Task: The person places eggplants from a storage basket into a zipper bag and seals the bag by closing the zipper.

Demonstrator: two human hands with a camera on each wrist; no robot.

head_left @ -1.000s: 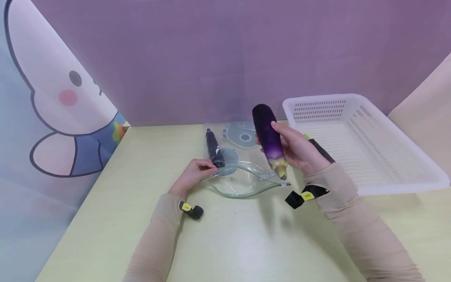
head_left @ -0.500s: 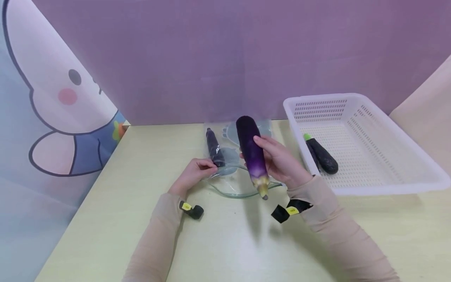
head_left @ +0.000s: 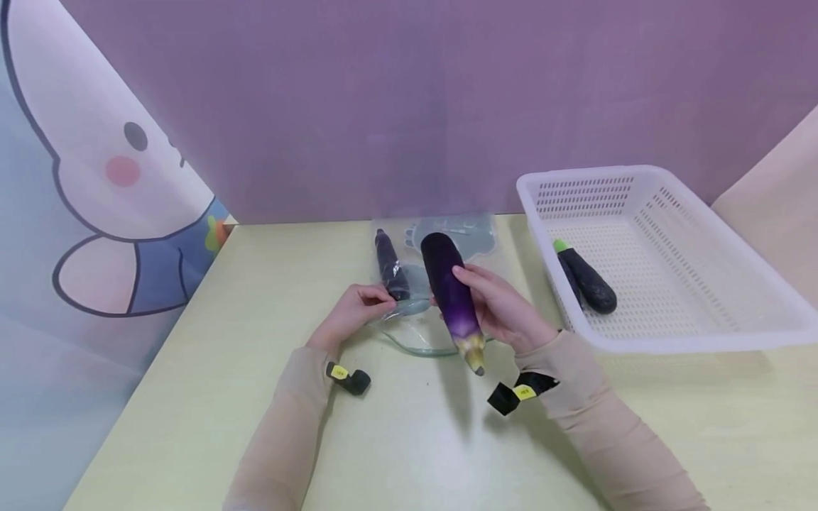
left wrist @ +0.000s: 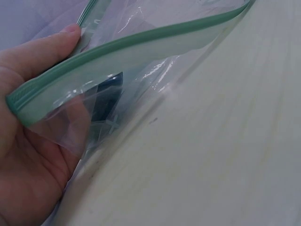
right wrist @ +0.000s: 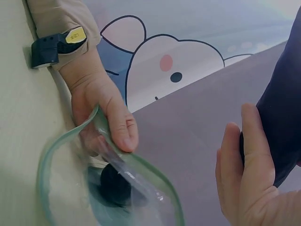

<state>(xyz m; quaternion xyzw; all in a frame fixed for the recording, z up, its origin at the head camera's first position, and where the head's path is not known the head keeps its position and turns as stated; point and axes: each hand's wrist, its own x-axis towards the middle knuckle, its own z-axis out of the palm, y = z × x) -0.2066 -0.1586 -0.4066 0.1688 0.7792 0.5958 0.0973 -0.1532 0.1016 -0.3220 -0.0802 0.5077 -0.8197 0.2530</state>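
Note:
My left hand (head_left: 351, 312) pinches the left corner of a clear zip bag's mouth; the green zip strip (left wrist: 141, 41) gapes in the left wrist view. Inside the bag (head_left: 482, 238) lies a dark purple, slender vegetable (head_left: 388, 262), its near end close to my left fingertips. An eggplant (head_left: 449, 287) with a pale yellow-green stem end is gripped by my right hand (head_left: 505, 309). It is tilted, stem end toward me, and overlaps the bag's opening in the head view. At the right wrist view's edge, the eggplant (right wrist: 284, 103) is partly cut off.
A white perforated basket (head_left: 703, 342) stands to the right on the pale table (head_left: 396, 440). Against its left wall lie a dark vegetable with a green end (head_left: 591, 284) and another beside it, partly hidden. A purple backdrop (head_left: 409, 106) rises behind.
My right hand has carried the eggplant left and toward me, from beside the basket to over the bag's mouth. The basket's dark vegetables came into fuller view. My left hand stays at the bag's corner.

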